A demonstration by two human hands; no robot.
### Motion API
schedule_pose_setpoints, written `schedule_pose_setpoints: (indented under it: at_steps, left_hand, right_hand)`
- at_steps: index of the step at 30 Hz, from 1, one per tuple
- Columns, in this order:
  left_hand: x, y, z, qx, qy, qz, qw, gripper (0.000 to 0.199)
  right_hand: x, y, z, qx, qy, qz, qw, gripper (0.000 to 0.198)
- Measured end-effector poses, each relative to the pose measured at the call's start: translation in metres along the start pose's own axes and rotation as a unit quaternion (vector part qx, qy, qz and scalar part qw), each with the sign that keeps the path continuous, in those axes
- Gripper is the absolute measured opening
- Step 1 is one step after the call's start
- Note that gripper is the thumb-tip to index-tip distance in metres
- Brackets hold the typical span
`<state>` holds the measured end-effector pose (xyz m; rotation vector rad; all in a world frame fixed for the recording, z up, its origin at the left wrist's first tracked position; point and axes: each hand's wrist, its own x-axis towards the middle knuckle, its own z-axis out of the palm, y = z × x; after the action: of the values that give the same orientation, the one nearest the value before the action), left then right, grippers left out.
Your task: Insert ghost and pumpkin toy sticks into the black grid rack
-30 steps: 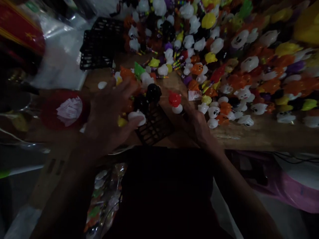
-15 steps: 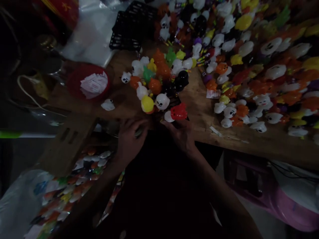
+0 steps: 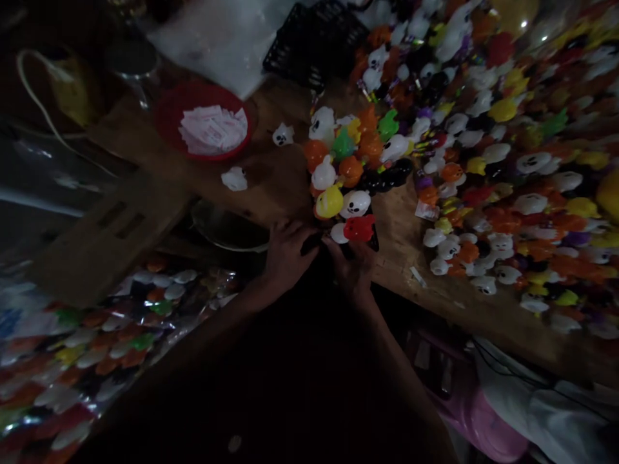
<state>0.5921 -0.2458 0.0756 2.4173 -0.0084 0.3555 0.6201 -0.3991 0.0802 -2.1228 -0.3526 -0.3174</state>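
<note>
Close together at the table's near edge are my two hands. My left hand has its fingers curled inward, thumb and fingertips near my right thumb; what they hold, if anything, is lost in the dark. My right hand is closed just below a red toy figure and a white toy figure, seemingly gripping them from underneath. Right beyond stand a skull-faced white figure and a yellow figure, in a bunch with orange, green and black ones. A black tray shows beneath the bunch.
A red bowl of printed paper slips stands left, with two loose white figures nearby. Many coloured figures crowd the right side. Black crates lie at the back. A pink stool is below right; bagged figures lie lower left.
The view has turned, so most things sit farther right. My left hand has come closer to my right hand. The red and white figures stay at my right hand.
</note>
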Motion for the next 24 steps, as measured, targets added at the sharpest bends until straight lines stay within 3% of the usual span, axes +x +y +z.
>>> schedule_pose_setpoints:
  at_steps: [6,12,19,24]
  left_hand:
    - [0.003,-0.006,0.001,-0.01,0.0,0.008,1.0,0.017]
    - [0.002,-0.009,-0.002,-0.009,-0.007,0.021,1.0,0.011]
    - [-0.001,-0.018,-0.016,-0.083,-0.041,0.047,0.995,0.021]
    - [-0.001,-0.02,-0.014,-0.082,-0.022,0.067,0.994,0.023]
  right_hand:
    - [-0.002,0.01,0.001,-0.011,-0.039,0.013,0.999,0.029]
    - [-0.004,0.01,-0.005,-0.089,-0.007,-0.002,0.996,0.029]
    - [-0.003,0.004,-0.008,-0.044,-0.036,0.037,0.998,0.021]
    - [0.001,-0.003,-0.007,-0.049,-0.029,0.033,0.998,0.026]
